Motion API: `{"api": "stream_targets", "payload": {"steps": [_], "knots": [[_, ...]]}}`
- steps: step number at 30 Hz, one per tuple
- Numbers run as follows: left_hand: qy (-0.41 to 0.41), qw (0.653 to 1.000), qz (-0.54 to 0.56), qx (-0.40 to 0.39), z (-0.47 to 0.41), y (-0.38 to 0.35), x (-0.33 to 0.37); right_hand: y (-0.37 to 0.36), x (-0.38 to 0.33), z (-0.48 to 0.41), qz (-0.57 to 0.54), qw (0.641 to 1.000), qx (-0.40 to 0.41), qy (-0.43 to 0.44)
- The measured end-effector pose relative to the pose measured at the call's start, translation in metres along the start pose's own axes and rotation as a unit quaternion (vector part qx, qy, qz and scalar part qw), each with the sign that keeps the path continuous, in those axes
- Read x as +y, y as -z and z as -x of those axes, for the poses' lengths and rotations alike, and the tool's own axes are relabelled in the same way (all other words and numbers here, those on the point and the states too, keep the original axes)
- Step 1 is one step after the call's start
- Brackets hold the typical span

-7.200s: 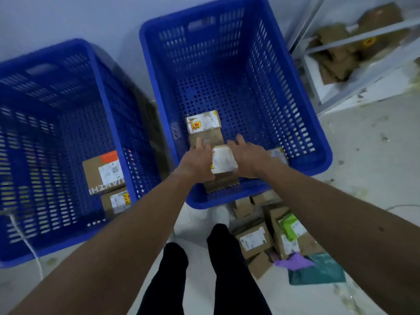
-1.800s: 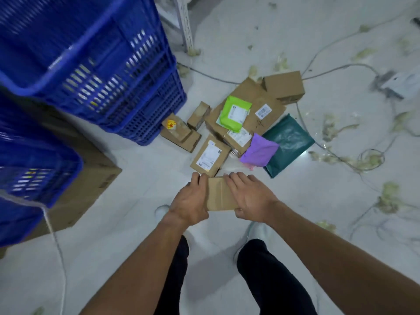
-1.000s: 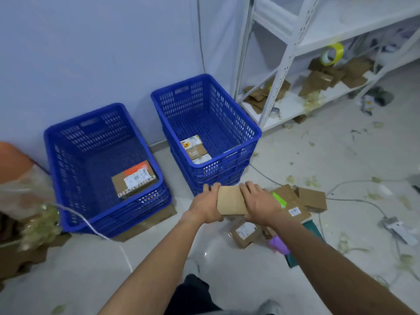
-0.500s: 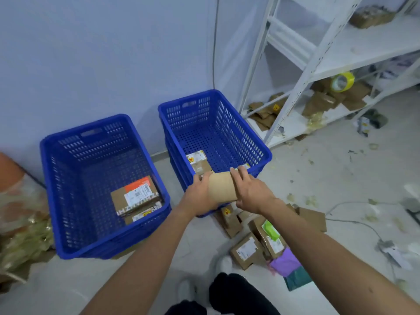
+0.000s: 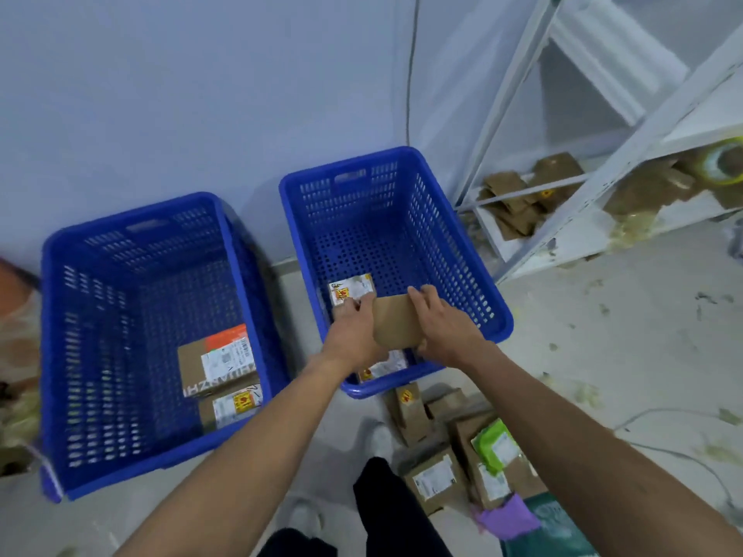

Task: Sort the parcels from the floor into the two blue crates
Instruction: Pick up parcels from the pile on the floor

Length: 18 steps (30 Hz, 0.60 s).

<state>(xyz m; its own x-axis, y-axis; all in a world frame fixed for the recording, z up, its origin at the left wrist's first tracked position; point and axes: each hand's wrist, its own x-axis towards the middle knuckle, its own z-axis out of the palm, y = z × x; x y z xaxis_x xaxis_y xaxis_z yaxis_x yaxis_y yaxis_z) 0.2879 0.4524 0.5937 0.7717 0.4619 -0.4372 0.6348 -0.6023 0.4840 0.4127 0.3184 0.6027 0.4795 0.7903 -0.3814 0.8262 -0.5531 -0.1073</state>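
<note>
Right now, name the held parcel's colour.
Plain brown; the parcel shows best in the head view.

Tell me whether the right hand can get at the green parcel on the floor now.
Probably not yet: the right hand grips the brown parcel over the right crate. Otherwise the green parcel lies uncovered atop the floor parcels, nothing blocking.

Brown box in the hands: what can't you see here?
Head view:
underside of the plain brown cardboard parcel faces away; left hand and right hand cover its sides.
white-labelled cardboard box in the right blue plastic crate: partly behind the left hand.
teal plastic bag: cut by bottom edge.
</note>
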Motion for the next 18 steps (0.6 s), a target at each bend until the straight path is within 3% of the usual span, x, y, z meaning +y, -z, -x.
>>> {"api": "stream_targets", "payload": {"steps": [8, 18], "knots": [[0.039, 0.998, 0.007, -0.057, -0.120, -0.042, 0.011, -0.037, 0.075, -0.096, 0.014, 0.999, -0.051, 0.007], [0.054, 0.989, -0.037, -0.129, -0.255, -0.148, -0.027, -0.142, 0.137, -0.203, 0.014, 0.994, -0.110, -0.011]]}}
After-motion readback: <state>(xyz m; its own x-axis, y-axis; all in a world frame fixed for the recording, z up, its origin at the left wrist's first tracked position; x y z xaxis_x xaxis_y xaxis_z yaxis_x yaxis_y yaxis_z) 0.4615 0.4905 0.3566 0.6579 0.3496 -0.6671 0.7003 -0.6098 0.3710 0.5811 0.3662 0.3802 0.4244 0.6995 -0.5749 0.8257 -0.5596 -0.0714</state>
